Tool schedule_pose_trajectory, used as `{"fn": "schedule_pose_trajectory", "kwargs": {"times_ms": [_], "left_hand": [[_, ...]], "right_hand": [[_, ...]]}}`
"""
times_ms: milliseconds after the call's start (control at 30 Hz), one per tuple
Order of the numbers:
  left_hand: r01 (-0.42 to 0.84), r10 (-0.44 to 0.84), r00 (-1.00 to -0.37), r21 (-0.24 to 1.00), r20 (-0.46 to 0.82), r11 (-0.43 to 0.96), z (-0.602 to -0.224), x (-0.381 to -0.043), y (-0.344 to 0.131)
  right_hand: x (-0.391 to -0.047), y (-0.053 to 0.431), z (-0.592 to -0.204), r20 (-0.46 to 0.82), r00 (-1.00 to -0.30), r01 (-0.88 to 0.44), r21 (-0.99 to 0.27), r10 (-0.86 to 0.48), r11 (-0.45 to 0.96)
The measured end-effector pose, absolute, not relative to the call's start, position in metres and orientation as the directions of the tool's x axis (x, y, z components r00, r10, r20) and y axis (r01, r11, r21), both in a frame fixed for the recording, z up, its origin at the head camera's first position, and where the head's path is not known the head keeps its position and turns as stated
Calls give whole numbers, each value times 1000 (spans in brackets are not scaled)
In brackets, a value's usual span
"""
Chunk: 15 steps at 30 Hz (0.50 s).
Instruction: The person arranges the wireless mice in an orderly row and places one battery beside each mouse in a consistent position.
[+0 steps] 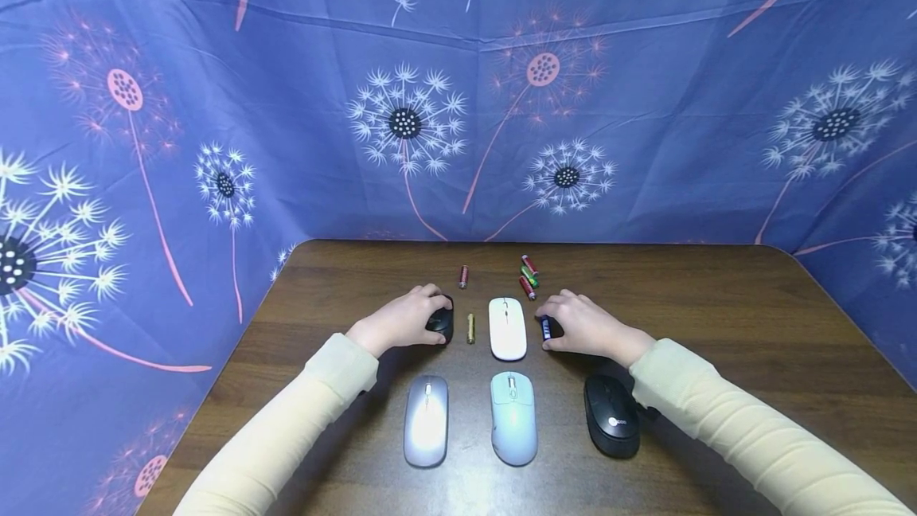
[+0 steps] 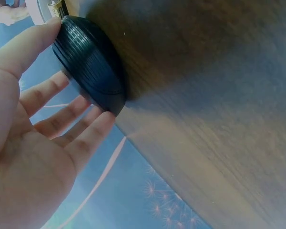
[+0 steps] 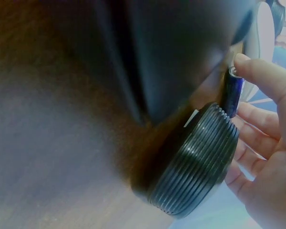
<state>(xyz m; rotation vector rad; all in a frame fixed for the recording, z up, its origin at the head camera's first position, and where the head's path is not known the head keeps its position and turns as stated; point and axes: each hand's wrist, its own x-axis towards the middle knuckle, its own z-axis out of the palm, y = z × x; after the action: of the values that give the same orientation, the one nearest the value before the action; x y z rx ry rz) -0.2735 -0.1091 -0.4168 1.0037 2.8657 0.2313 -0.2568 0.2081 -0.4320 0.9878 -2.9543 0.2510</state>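
Observation:
My left hand [image 1: 410, 317] grips a black computer mouse [image 1: 442, 321] at the left, with thumb and fingers at its edges. In the left wrist view this mouse [image 2: 90, 62] shows a ribbed side. My right hand [image 1: 582, 325] pinches a dark blue battery [image 3: 232, 91] between thumb and forefinger. Its other fingers lie against a black ribbed object [image 3: 195, 167], mostly hidden under the hand in the head view. Between the hands lie a white mouse [image 1: 507, 329] and a gold battery [image 1: 470, 328].
Nearer stand a grey mouse [image 1: 426, 420], a light blue mouse [image 1: 513, 419] and a black mouse [image 1: 612, 416] beside the right sleeve. Farther back lie a red battery [image 1: 463, 276] and a small group with a green battery [image 1: 529, 275]. A patterned blue cloth [image 1: 458, 102] hangs behind the wooden table [image 1: 752, 309].

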Motion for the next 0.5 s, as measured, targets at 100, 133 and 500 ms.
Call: {"fn": "schedule_pose_trajectory", "kwargs": {"times_ms": [100,133,500], "left_hand": [[614,630,-775,176,-51,770,-416,-274,-109],[616,632,-773,179,-51,767,-416,-274,-109],[621,638,-768,182,-52,762,-414,-276,-108]], "right_hand": [[-257,208,-432,65,-802,-597,-153,-594,788],[-257,208,-431,66,-803,-595,-155,-593,788],[-258,210,-432,52,-809,-586,-168,-586,793]]}}
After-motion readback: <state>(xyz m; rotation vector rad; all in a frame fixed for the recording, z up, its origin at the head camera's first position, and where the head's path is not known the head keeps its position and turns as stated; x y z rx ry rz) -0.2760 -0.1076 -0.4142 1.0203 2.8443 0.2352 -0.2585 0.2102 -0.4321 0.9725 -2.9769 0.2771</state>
